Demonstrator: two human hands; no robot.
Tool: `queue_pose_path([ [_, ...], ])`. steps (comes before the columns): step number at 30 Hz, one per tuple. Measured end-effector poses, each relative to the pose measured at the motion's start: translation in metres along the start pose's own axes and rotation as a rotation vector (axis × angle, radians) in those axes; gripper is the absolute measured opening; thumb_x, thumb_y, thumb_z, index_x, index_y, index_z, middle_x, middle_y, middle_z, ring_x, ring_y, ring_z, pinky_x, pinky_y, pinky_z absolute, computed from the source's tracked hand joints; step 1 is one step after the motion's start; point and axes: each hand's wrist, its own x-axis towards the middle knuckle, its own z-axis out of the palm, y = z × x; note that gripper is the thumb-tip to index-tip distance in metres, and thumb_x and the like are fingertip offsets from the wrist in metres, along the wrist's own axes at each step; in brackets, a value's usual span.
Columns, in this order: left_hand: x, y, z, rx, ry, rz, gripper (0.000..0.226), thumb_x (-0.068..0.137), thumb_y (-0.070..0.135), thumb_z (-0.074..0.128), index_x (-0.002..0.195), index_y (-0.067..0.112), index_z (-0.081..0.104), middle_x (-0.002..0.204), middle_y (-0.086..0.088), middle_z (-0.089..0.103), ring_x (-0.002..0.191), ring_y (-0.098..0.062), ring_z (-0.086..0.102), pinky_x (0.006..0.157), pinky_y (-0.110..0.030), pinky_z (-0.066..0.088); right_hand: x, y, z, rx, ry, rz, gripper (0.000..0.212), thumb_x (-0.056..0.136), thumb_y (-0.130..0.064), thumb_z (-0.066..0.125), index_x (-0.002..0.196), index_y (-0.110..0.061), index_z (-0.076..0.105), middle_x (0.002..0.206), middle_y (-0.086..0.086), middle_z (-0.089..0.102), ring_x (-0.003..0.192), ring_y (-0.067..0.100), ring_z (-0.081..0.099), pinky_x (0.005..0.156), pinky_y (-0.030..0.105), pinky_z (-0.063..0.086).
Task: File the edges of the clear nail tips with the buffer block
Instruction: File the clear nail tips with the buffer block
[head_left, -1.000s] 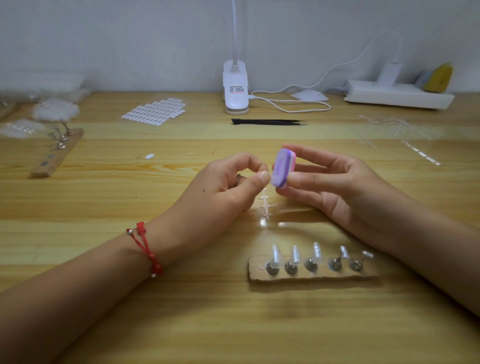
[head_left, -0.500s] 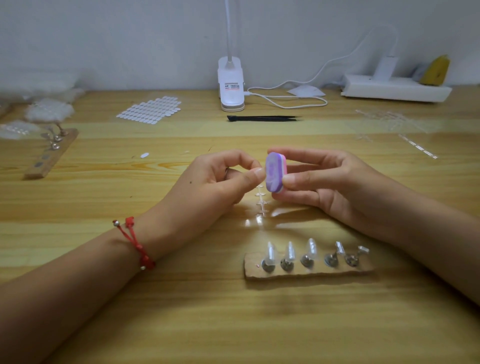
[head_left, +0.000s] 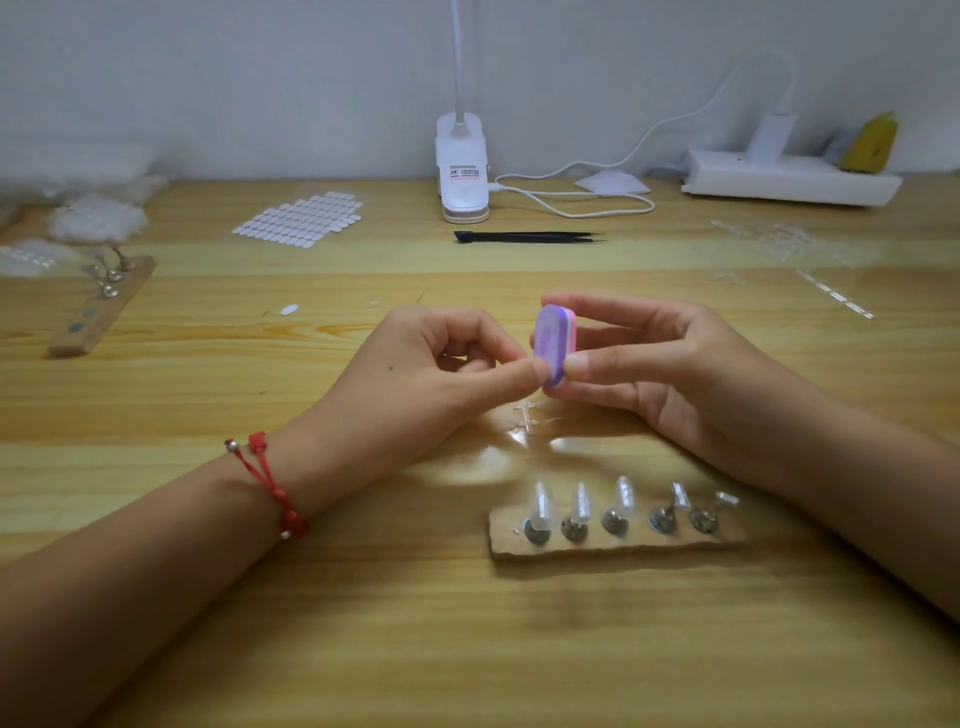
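Note:
My right hand (head_left: 654, 364) holds a small purple and pink buffer block (head_left: 551, 344) upright between thumb and fingers, above the wooden table (head_left: 208, 623). My left hand (head_left: 431, 374) has its thumb and forefinger pinched together, and the thumb tip touches the block's purple face. What the left fingers pinch is too small and clear to see. Near the table's front, a wooden strip (head_left: 618, 540) carries several clear nail tips (head_left: 543, 506) standing on metal holders. A clear plastic sprue (head_left: 527, 415) lies under the hands.
A white clip lamp (head_left: 462, 171) and black tweezers (head_left: 524, 237) sit at the back centre. A sheet of white sticker tabs (head_left: 301, 221), a second wooden holder strip (head_left: 98, 312) at the left, a power strip (head_left: 789, 179) and clear sprues (head_left: 779, 244) at the right.
Both hands have stayed together above the table; the buffer block has tipped more upright and shifted slightly against my left thumb. The camera view has drifted a little.

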Motion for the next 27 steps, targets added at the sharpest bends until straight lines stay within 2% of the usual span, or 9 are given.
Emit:
queue_pose_path([
  [3, -0.0003, 0.0001, -0.0009, -0.039, 0.002, 0.034, 0.014, 0.075, 0.030, 0.069, 0.070, 0.017, 0.070, 0.057, 0.007, 0.057, 0.050, 0.000, 0.044, 0.051, -0.006, 0.032, 0.0000, 0.0002, 0.0001, 0.009, -0.005, -0.003, 0.042, 0.066, 0.004, 0.067, 0.105, -0.007, 0.072, 0.091, 0.017, 0.074, 0.088, 0.023, 0.073, 0.073, 0.025, 0.057],
  [4, -0.0003, 0.0001, -0.0013, -0.042, 0.011, 0.053, 0.014, 0.079, 0.025, 0.067, 0.074, 0.013, 0.069, 0.053, 0.015, 0.056, 0.047, 0.004, 0.046, 0.050, -0.003, 0.032, 0.0001, 0.0004, 0.0004, 0.006, -0.009, -0.003, 0.042, 0.066, 0.004, 0.067, 0.105, -0.007, 0.072, 0.091, 0.017, 0.074, 0.088, 0.022, 0.073, 0.072, 0.025, 0.057],
  [6, -0.0001, -0.0002, -0.0012, -0.025, 0.020, 0.069, 0.015, 0.085, 0.017, 0.062, 0.080, 0.005, 0.068, 0.044, 0.021, 0.050, 0.044, 0.006, 0.047, 0.049, -0.001, 0.032, 0.0003, 0.0008, 0.0009, 0.000, -0.016, -0.001, 0.041, 0.065, 0.004, 0.068, 0.103, -0.008, 0.073, 0.090, 0.016, 0.074, 0.087, 0.021, 0.073, 0.071, 0.025, 0.057],
  [13, -0.0004, 0.0053, 0.0003, -0.050, 0.038, 0.066, 0.021, 0.079, 0.030, 0.057, 0.074, 0.011, 0.064, 0.042, 0.019, 0.045, 0.042, 0.003, 0.040, 0.046, -0.004, 0.029, -0.0004, 0.0015, 0.0004, -0.057, -0.060, 0.025, 0.039, 0.065, 0.002, 0.074, 0.102, -0.010, 0.075, 0.095, 0.015, 0.074, 0.080, 0.020, 0.072, 0.069, 0.025, 0.057],
  [19, -0.0033, 0.0058, 0.0013, -0.027, -0.036, 0.042, 0.022, 0.077, 0.033, 0.058, 0.068, 0.013, 0.061, 0.044, 0.014, 0.037, 0.043, -0.001, 0.029, 0.044, -0.009, 0.025, 0.0003, 0.0001, -0.0008, -0.010, -0.055, 0.028, 0.040, 0.063, 0.002, 0.071, 0.101, -0.009, 0.075, 0.093, 0.016, 0.075, 0.086, 0.020, 0.073, 0.070, 0.025, 0.057],
  [23, -0.0025, 0.0057, 0.0000, -0.030, 0.046, 0.078, 0.030, 0.075, 0.037, 0.058, 0.071, 0.008, 0.062, 0.053, 0.000, 0.027, 0.048, -0.006, 0.022, 0.044, -0.012, 0.022, 0.0017, -0.0007, -0.0011, -0.049, -0.080, 0.054, 0.041, 0.063, 0.002, 0.074, 0.103, -0.010, 0.075, 0.098, 0.014, 0.075, 0.086, 0.019, 0.073, 0.071, 0.024, 0.057],
  [27, -0.0039, 0.0062, 0.0020, -0.020, -0.042, 0.063, 0.022, 0.077, 0.033, 0.058, 0.067, 0.015, 0.060, 0.048, 0.012, 0.032, 0.046, -0.004, 0.023, 0.043, -0.012, 0.021, 0.0008, 0.0004, -0.0012, -0.053, -0.075, 0.050, 0.042, 0.063, 0.000, 0.073, 0.104, -0.012, 0.074, 0.098, 0.013, 0.075, 0.084, 0.020, 0.073, 0.071, 0.024, 0.057],
])
